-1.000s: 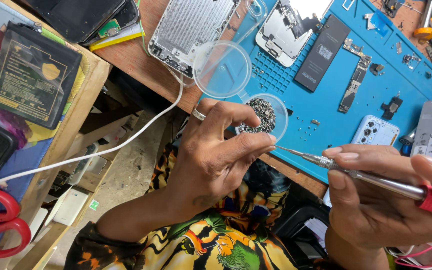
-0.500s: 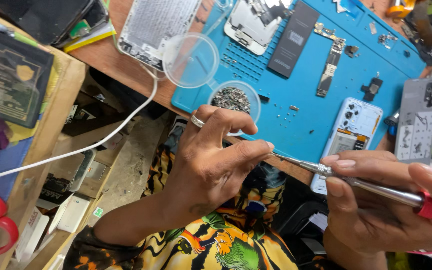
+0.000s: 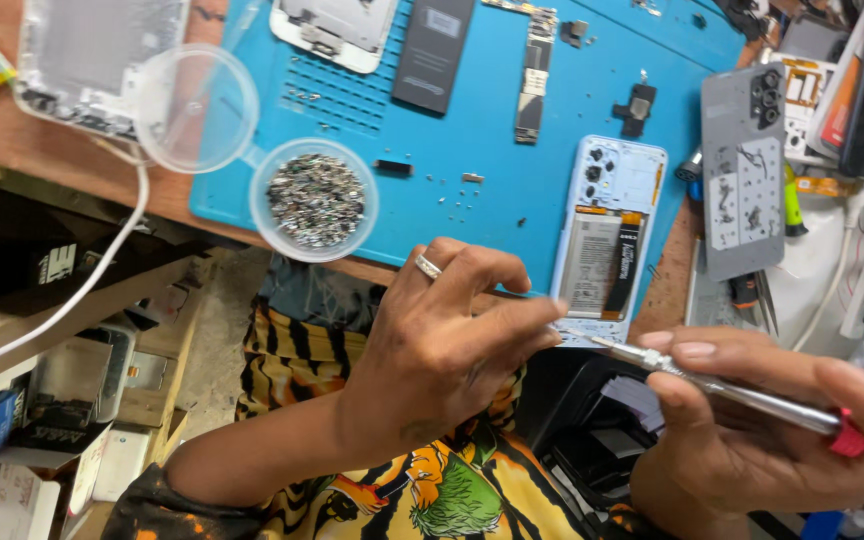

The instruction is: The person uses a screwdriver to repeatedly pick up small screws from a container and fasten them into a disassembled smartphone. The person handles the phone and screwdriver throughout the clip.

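Of the hands, the right hand (image 3: 752, 420) is closed around a slim screwdriver (image 3: 722, 385), its axis aimed leftward at the left hand (image 3: 452, 340), whose pinched fingertips (contents unseen) meet its tip beside the opened phone (image 3: 607, 235).

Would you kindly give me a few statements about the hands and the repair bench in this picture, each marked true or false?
1. The right hand holds a slim metal screwdriver. True.
2. The left hand wears a ring. True.
3. The round clear dish is empty. False: it is filled with tiny screws and bits.
4. The opened phone lies on a red mat. False: it lies on the blue mat.
5. The left fingertips meet the screwdriver's tip. True.
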